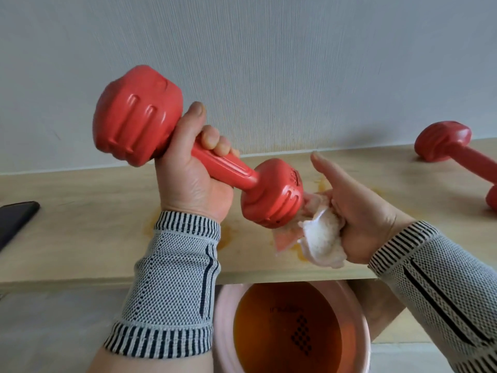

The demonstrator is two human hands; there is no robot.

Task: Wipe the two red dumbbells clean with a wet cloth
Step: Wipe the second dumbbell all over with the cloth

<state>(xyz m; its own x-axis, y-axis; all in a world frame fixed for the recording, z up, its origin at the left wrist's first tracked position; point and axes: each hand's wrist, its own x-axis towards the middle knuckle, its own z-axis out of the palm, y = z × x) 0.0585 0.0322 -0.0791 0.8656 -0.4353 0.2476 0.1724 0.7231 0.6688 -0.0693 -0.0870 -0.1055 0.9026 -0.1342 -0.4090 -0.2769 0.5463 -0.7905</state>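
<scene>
Pale wooden shelf (80, 211): left hand (193, 181) grips red plastic dumbbell (193, 157); right hand (357, 211), clutching white wet cloth (320, 238), should rub around near head.

Red dumbbell (150, 122), glossy with ribbed heads, was held tilted above the shelf, its lower head touching the white cloth (321, 238), which was bunched and pink-stained. Second red dumbbell (451, 149) lay well apart to the right, partly cut off at the frame edge.
</scene>
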